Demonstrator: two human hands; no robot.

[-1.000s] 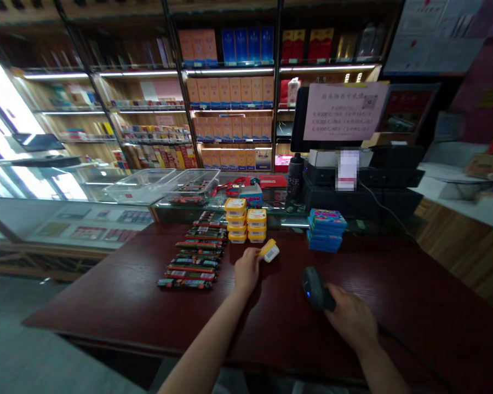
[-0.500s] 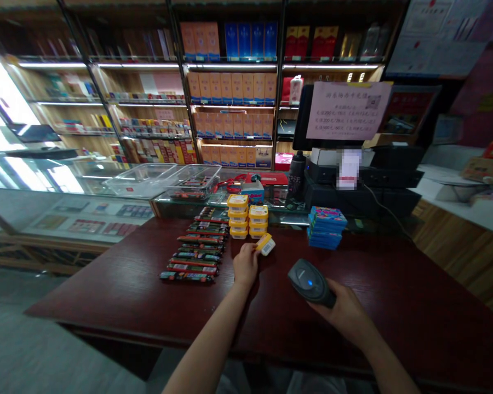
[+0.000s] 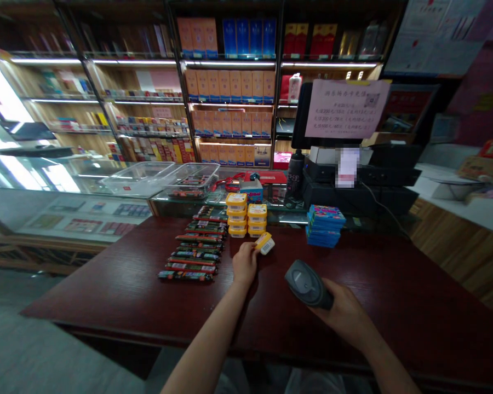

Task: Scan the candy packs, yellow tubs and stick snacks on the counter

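Just below the centre of the frame, the left hand (image 3: 245,264) is pinching the yellow-lidded tub (image 3: 265,244) by its left end, with the tub's white side facing lower right. Farther right and lower, the right hand (image 3: 345,312) is gripping the scanner (image 3: 309,284), whose long axis is slanting up-left, roughly toward the tub; a gap is separating the two. The left hand is lying nearer the tub. Left of upper centre, a clear bin (image 3: 201,169) is holding slim packets, as far as the glare is letting one tell.
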